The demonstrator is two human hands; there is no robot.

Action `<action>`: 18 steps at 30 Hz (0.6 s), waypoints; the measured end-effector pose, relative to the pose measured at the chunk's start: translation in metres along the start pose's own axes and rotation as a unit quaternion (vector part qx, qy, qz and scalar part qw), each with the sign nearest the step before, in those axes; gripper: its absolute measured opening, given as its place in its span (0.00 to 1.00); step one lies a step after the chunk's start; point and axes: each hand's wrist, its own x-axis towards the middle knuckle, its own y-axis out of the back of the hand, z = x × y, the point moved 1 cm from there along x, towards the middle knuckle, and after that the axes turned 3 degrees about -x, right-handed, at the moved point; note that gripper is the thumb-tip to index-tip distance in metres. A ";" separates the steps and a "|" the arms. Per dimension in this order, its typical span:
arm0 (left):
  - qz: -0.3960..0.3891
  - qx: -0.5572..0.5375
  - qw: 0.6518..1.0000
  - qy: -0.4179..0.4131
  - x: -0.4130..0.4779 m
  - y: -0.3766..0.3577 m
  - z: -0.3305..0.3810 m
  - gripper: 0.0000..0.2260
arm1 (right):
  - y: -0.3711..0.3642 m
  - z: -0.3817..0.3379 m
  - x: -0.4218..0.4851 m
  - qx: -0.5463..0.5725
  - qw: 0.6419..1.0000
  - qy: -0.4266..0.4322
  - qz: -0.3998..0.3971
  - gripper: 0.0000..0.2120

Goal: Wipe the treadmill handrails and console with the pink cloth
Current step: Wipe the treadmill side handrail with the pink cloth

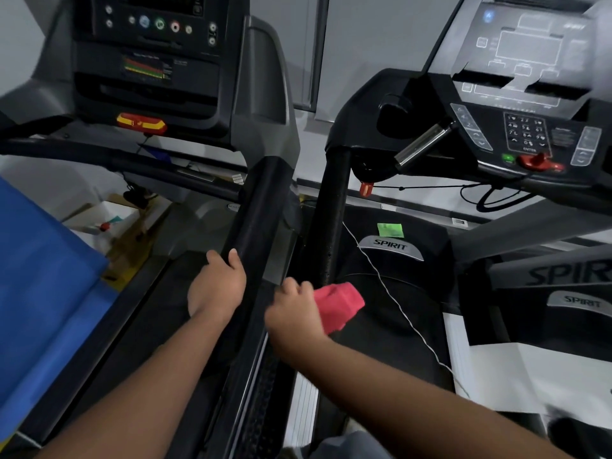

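My left hand (217,286) wraps its grip over the black handrail (255,220) of the left treadmill; just right of that handrail, my right hand (293,318) clutches the bunched pink cloth (339,304), below the neighbouring treadmill's handrail (331,210)

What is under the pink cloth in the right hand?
Under the pink cloth, gripped by the right hand, lies the black front cover of the right treadmill, with a white cord running beside it. The cloth hides the patch directly beneath.
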 end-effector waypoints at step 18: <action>0.003 -0.008 1.000 0.002 0.002 -0.003 -0.001 0.23 | -0.045 0.027 -0.040 0.277 0.947 -0.023 0.159 0.16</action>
